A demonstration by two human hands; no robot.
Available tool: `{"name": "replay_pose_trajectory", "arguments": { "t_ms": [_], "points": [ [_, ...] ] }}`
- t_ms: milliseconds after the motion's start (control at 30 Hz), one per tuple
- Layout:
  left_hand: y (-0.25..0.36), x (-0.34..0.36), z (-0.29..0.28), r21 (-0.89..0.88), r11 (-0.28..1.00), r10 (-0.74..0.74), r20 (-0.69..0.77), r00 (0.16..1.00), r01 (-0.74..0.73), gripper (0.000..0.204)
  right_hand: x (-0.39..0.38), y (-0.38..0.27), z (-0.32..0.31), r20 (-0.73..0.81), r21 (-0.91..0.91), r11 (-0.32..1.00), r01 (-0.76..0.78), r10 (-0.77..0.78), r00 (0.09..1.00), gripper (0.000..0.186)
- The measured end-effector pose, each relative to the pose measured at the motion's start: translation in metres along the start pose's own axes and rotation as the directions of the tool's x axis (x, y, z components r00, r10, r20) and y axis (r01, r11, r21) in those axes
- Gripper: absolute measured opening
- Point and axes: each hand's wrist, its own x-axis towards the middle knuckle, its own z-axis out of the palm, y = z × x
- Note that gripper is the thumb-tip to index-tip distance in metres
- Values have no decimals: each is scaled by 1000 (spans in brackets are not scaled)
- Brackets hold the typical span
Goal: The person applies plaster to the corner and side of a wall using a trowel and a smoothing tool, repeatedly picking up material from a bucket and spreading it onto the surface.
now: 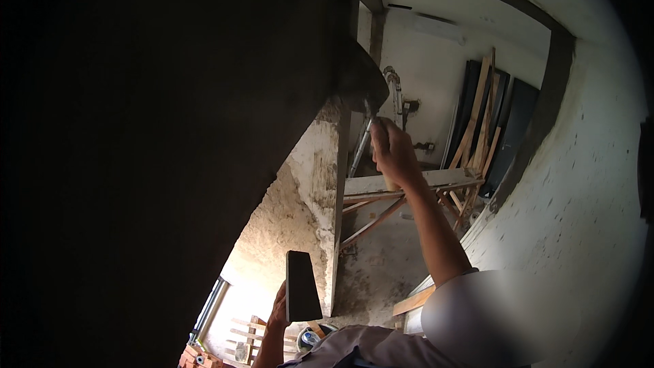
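Observation:
My right hand (395, 152) is closed around the handle of a trowel (368, 82), raised in the middle of the view. The trowel's dark, rounded blade lies at the edge of the large dark wall surface (204, 95), above the corner of a rough, partly plastered wall (319, 163). Whether the blade touches the wall is hard to tell in the shadow. Lower down, my left hand (278, 311) grips a flat, dark, tapering board (303, 287) with a pale edge, held tilted near the foot of that wall. Part of the left hand's fingers is hidden behind the board.
A plank trestle (443, 178) stands beyond my right hand. Timber strips (477, 119) and dark panels (521, 119) lean against the far wall. Below are a bucket (327, 329), a wooden pallet (246, 330) and orange bricks (194, 358). A spattered white wall (565, 211) rises at right.

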Motion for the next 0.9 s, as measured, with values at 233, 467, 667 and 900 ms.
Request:
{"name": "replay_pose_trajectory", "arguments": {
  "t_ms": [233, 467, 667, 900],
  "points": [
    [-6, -16, 1, 259, 965, 42, 11, 999, -43, 48, -75, 54, 24, 34, -8, 997, 75, -74, 997, 28],
    [-6, -16, -6, 315, 948, 50, -10, 999, -45, 47, -44, 42, -23, 190, 248, 960, -127, 81, 978, 41],
    [-13, 0, 16, 166, 986, 24, -118, 993, -4, 46, 35, 72, -25, 185, 549, 836, 3, -125, 975, 38],
    [-31, -19, 31, 225, 970, -28, -279, 960, 94, 50, 87, 102, -4, 235, 622, 777, 97, -303, 923, 42]
  ]
}}
